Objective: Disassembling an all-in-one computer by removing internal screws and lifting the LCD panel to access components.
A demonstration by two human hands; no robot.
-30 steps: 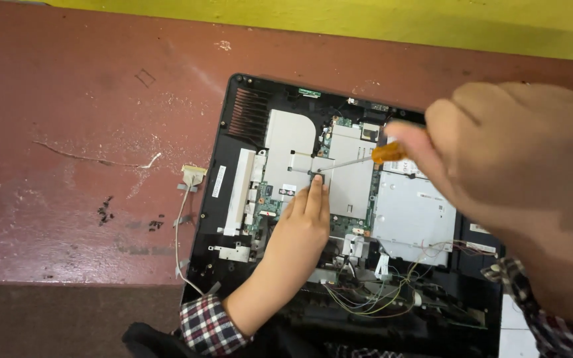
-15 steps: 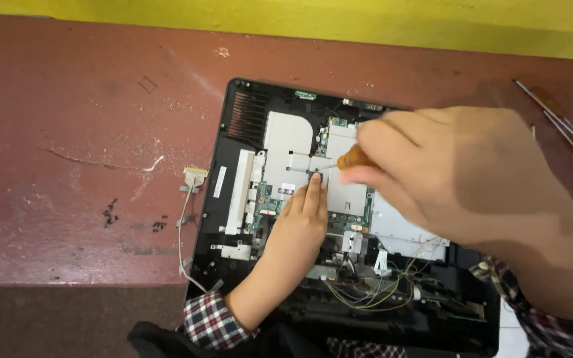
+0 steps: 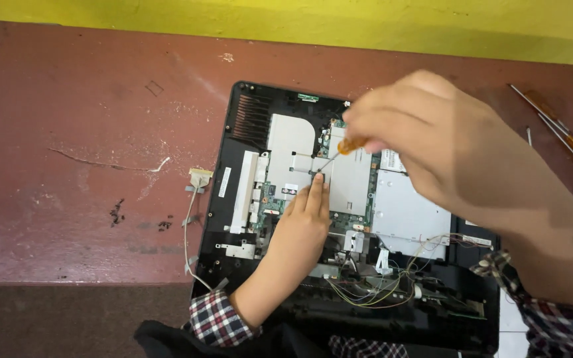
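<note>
Seen from the head camera, an opened black device [image 3: 233, 219] lies on a worn red-brown table [image 3: 67, 132], its metal shields and green circuit board [image 3: 270, 199] exposed. Over its middle, the right hand [image 3: 445, 152] is closed around a small screwdriver [image 3: 339, 151] with an orange handle, whose thin shaft slants down to a silver metal plate [image 3: 349, 182]. Just below the tip, the left hand [image 3: 300, 229] rests flat on that plate, fingers [image 3: 316, 192] held together and pointing at the tip. Loose coloured wires [image 3: 366, 285] tangle near the lower edge. A pale ribbon cable [image 3: 197, 182] trails off the left side. 2 more screwdrivers [image 3: 565, 142] lie well apart at the table's right.
</note>
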